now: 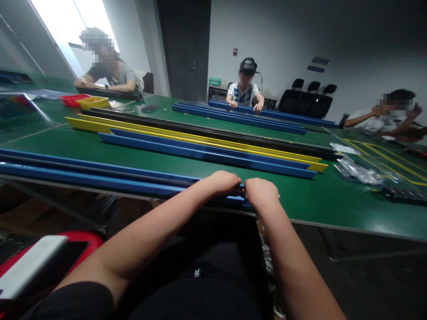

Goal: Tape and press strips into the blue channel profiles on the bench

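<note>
A long blue channel rail (143,186) lies along the near table edge, a dark strip running inside it. My left hand (227,181) is closed over the rail near its right end, fingers curled downward. Almost touching it, my right hand (262,192) is closed just past that end. A small dark piece shows between the two hands, but the right fingers hide what they hold. Farther in lie another blue rail (200,151), a yellow rail (196,140) and a black rail (213,130), roughly parallel.
More blue rails (238,118) lie across the table, near a seated co-worker (246,91). Other people sit at far left and right. Red (74,100) and yellow trays (93,103) stand at left. Plastic bags (358,169) lie right. A red stool (87,240) holds a white box.
</note>
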Tool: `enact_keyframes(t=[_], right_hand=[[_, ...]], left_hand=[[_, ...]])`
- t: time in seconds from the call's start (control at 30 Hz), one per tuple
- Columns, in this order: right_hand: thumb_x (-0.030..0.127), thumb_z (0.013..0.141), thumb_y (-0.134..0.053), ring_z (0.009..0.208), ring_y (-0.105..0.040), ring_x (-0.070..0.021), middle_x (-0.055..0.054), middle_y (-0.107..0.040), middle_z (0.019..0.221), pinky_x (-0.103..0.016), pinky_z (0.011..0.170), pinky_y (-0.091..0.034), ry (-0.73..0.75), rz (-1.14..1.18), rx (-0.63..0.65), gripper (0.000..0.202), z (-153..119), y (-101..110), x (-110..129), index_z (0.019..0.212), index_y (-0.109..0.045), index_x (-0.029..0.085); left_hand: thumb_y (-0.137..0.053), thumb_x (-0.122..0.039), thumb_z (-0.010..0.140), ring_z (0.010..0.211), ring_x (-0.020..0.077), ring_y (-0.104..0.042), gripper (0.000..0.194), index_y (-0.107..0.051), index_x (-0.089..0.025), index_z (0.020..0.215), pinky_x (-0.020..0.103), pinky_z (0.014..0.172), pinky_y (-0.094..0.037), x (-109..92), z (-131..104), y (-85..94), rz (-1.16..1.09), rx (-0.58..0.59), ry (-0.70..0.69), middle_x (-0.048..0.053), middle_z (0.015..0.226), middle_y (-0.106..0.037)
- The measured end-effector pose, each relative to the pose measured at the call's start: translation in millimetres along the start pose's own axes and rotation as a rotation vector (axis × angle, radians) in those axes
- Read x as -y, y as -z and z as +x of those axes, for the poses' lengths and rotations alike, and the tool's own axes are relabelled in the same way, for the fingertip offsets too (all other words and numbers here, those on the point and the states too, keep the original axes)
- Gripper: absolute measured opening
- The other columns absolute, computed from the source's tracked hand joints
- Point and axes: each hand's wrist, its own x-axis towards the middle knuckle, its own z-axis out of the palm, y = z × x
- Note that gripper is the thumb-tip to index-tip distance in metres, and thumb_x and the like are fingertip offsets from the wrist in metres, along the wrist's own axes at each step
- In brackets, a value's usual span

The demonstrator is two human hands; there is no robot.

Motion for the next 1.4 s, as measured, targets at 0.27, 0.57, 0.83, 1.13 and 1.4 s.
enact_keyframes(t=[0.27,0.57,0.83,1.13,1.4], right_hand=[[0.039,0.09,-0.053,0.09,-0.07,-0.028,-0.019,-0.073,0.097,-0.037,0.079,-0.051,0.101,0.021,-0.025,0.033,5,6,36,0.096,-0.075,0.015],[0.048,0.09,-0.049,0.092,-0.068,-0.0267,-0.011,-0.073,0.098,-0.036,0.077,-0.05,0.19,0.044,-0.004,0.035,6,15,19,0.102,-0.073,0.026],[0.053,0.087,-0.055,0.096,-0.068,-0.0298,-0.014,-0.073,0.103,-0.04,0.078,-0.051,0.079,-0.038,0.123,0.038,9,8,-12,0.099,-0.074,0.022],[0.045,0.087,-0.059,0.097,-0.069,-0.0312,-0.018,-0.073,0.103,-0.042,0.079,-0.051,0.055,-0.028,0.087,0.034,7,-2,2,0.099,-0.075,0.017],[0.05,0.093,-0.049,0.095,-0.069,-0.0272,-0.014,-0.072,0.1,-0.04,0.079,-0.049,0.054,0.017,0.032,0.037,4,-16,-9,0.105,-0.069,0.022]], left_hand=[[-0.053,-0.044,0.091,0.083,0.02,-0.068,0.025,-0.065,-0.022,0.092,0.025,0.065,-0.043,31,-39,6.7,-0.03,0.018,0.001,0.006,0.093,-0.072],[-0.054,-0.043,0.089,0.082,0.0192,-0.066,0.023,-0.063,-0.022,0.089,0.025,0.061,-0.039,51,-56,5.4,-0.061,0.083,0.034,0.005,0.092,-0.07],[-0.056,-0.039,0.087,0.083,0.0208,-0.067,0.02,-0.063,-0.023,0.096,0.026,0.064,-0.043,44,-56,12.6,-0.078,0.138,0.102,0.006,0.096,-0.072],[-0.056,-0.04,0.084,0.083,0.0245,-0.069,0.025,-0.067,-0.021,0.097,0.03,0.066,-0.047,38,-49,11.8,-0.027,0.16,0.167,0.01,0.095,-0.073],[-0.058,-0.042,0.083,0.089,0.0256,-0.07,0.03,-0.069,-0.021,0.101,0.031,0.071,-0.051,18,-25,7.5,-0.023,0.164,0.188,0.012,0.099,-0.074]])
